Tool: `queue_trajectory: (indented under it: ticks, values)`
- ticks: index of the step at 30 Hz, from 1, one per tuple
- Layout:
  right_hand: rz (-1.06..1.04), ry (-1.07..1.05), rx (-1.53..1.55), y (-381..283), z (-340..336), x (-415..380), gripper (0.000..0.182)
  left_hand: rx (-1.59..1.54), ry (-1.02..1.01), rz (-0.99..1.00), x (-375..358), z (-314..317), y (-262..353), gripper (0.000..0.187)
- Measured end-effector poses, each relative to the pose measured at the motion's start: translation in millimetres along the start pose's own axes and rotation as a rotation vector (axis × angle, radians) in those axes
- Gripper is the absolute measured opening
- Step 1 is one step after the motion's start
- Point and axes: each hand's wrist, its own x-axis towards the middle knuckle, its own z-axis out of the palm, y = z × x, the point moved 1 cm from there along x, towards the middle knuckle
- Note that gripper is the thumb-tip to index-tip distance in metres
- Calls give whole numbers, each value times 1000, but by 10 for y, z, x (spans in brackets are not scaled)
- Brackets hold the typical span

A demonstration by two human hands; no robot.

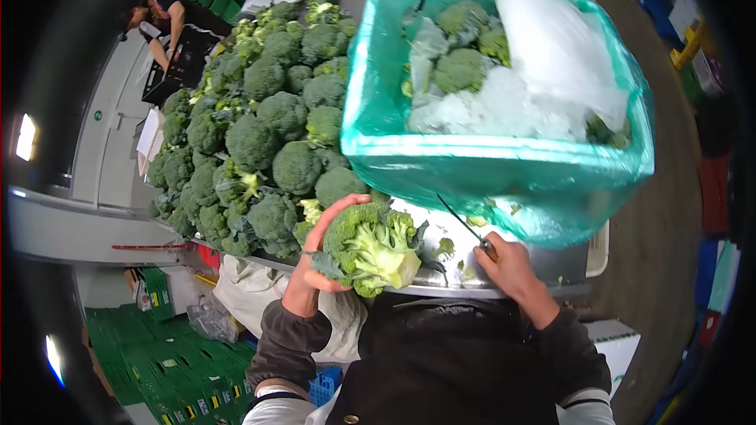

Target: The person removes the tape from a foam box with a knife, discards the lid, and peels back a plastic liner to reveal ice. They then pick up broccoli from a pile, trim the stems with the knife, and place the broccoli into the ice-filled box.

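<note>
Left hand [316, 265]: cupping leafy green broccoli head [374, 248]
Right hand [510, 266]: gripping slim dark knife [463, 222]
Broccoli: hovering above silver metal table [488, 293], near edge
Handling: likely light, firm, florets bruising easily; stalk offering best hold

knife [463, 218] 1 | lined box [492, 146] 1 | co-worker [177, 14] 1 | broccoli [253, 142] — dozens

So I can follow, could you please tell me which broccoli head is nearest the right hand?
The green head with the pale stem, in the left hand; others lie in the heap or green plastic-lined box.
</note>
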Motion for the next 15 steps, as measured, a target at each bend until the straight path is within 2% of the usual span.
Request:
queue_trajectory:
  ticks: [3,5,7,8,9,11,12,13,15]
  values:
    - [15,-42,0,-66,36,46,22,-54,83,74,-51,-220,-2,108]
    - [12,-69,-5,-103,53,74,22,-81,157,31,-65,-386,-97,112]
    - [75,-106,12,-134,104,100,22,-576,-5,163,11,-419,-141,101]
    - [80,-120,23,-160,130,113,21,-783,163,221,-3,-344,-177,96]
    - [69,-127,23,-177,165,113,21,-781,342,157,-29,-399,-185,84]
    - [100,-149,20,-196,241,143,22,-985,312,-41,26,-638,-371,70]
    - [104,-151,10,-203,273,151,23,-1255,569,14,57,-613,-372,61]
    - [86,-149,7,-225,292,155,23,-1079,627,-37,53,-724,-395,61]
    - [105,-138,-5,-261,287,181,24,-1071,396,111,135,-917,-177,61]
